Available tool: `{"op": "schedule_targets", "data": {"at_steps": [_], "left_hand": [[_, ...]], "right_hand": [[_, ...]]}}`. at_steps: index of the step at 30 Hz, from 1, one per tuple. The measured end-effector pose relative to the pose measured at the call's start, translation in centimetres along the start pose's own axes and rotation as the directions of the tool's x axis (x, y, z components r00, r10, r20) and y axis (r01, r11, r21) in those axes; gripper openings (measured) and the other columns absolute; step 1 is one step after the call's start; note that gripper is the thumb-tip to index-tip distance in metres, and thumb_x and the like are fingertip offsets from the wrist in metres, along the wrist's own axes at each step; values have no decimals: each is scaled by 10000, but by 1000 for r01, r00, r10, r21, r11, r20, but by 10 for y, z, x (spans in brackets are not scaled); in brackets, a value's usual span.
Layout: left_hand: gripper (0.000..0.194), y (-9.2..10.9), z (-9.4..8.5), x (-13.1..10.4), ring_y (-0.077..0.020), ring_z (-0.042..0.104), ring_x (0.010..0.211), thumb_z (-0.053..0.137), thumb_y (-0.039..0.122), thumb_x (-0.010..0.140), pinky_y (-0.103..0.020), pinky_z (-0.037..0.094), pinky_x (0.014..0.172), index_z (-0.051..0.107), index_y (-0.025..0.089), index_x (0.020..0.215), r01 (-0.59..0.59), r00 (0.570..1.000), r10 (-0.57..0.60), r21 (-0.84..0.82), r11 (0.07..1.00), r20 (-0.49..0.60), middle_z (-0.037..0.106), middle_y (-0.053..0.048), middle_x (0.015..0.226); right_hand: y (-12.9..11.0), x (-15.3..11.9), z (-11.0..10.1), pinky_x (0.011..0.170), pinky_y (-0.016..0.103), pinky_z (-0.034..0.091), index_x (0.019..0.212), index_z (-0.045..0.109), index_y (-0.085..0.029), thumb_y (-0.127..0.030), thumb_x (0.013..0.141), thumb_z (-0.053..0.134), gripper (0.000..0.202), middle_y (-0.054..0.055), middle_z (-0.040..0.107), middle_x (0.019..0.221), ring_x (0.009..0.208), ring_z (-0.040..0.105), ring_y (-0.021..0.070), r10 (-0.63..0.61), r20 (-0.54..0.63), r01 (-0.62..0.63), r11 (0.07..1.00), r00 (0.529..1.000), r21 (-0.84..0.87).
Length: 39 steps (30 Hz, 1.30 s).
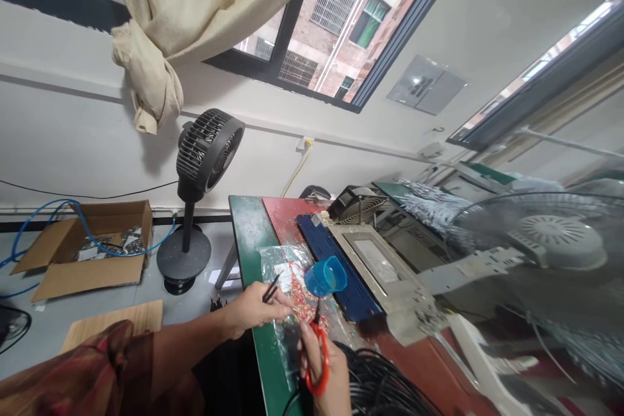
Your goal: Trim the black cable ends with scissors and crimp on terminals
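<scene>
My left hand (257, 309), over the green table edge, is closed on a thin black cable (271, 288) whose end sticks up past the fingers. Red-handled scissors (319, 357) are in my right hand (326, 380), fingers wrapped round the handles, dark blades pointing up and away. Beyond both hands a clear plastic bag (267, 257) lies flat, with many tiny red and yellow pieces (298, 296) on it. A blue plastic cup (322, 277) lies tipped beside those pieces. Coiled black cable (377, 380) is heaped right of my right hand.
A blue and beige machine (370, 260) stands on the red and green table (251, 227). At the right is a large caged fan (556, 240). A dark pedestal fan (205, 156) and an open cardboard box (97, 273) stand on the floor to the left.
</scene>
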State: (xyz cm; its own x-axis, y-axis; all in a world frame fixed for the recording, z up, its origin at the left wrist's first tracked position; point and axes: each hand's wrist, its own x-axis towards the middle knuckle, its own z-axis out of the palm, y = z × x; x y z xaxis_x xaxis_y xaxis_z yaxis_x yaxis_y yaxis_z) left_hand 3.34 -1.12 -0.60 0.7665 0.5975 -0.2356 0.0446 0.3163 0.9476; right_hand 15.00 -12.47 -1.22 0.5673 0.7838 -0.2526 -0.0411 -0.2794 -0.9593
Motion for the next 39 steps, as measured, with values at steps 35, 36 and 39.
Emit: {"op": "schedule_targets", "data": {"at_steps": [35, 36, 39], "left_hand": [[351, -9, 14, -8, -7, 290, 385, 689, 434, 652, -191, 128, 394, 569, 111, 719, 71, 981, -31, -206, 976, 191, 516, 37, 560], [350, -8, 15, -8, -7, 287, 383, 686, 435, 655, -191, 128, 394, 570, 111, 718, 69, 982, -31, -201, 977, 188, 512, 40, 557], [363, -6, 15, -9, -10, 285, 384, 677, 452, 653, -193, 127, 396, 584, 109, 723, 67, 985, -39, -164, 984, 170, 502, 44, 543]], "right_hand": [[-5, -6, 0, 412, 200, 278, 481, 502, -170, -514, 629, 718, 432, -36, 453, 404, 386, 395, 74, 31, 137, -77, 935, 990, 346], [-5, -6, 0, 408, 200, 273, 490, 504, -170, -525, 634, 710, 435, -36, 455, 408, 384, 390, 73, 33, 128, -75, 936, 991, 343], [-7, -8, 2, 390, 199, 252, 507, 506, -167, -586, 665, 653, 471, -35, 452, 415, 371, 374, 70, 49, 96, -79, 940, 994, 332]]}}
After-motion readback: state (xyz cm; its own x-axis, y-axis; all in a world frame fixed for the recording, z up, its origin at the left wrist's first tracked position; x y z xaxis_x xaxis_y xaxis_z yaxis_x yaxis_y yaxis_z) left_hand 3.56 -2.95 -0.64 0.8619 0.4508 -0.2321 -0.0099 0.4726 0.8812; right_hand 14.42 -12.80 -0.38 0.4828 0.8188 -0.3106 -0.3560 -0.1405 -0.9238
